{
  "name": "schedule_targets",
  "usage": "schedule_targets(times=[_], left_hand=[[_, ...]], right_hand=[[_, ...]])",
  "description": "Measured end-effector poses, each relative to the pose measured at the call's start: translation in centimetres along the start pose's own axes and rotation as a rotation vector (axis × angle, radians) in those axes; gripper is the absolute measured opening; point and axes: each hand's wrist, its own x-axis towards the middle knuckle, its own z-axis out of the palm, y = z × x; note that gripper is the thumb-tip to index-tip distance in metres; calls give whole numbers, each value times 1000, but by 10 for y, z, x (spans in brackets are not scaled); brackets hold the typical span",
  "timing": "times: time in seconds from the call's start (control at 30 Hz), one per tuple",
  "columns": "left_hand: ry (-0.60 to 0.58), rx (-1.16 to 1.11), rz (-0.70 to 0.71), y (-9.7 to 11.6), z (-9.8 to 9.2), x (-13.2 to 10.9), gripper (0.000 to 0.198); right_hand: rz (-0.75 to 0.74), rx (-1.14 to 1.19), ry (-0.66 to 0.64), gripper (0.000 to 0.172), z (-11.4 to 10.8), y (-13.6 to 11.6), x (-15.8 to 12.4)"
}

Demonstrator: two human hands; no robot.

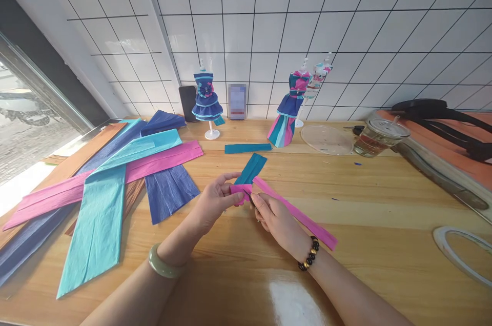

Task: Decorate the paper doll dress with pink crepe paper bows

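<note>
My left hand [215, 202] pinches the near end of a pink crepe paper strip [303, 221] between thumb and fingers. Close against it, my right hand [274, 218] is closed on a small dark tool whose tip meets the pink paper; I cannot make out what the tool is. The pink strip runs under my right wrist toward the lower right. A short teal strip [251, 168] lies just beyond my fingers, partly under the pink end. Both hands hover over the wooden table [376, 203].
Long pink [154, 162], turquoise [100, 213] and dark blue [169, 190] paper sheets lie at the left. Another teal strip [248, 148], three dressed mannequins [206, 98] [290, 105] [317, 80], a phone [187, 103], a clear lid [326, 140], a glass cup [378, 136], a tape ring [459, 251] surround.
</note>
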Motion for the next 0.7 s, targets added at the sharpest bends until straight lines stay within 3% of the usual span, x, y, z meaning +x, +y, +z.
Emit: schedule_targets(times=[0.7], left_hand=[[14,22,-7,3,0,0,51]], right_hand=[[-1,-25,-8,41,1,-1,-1]])
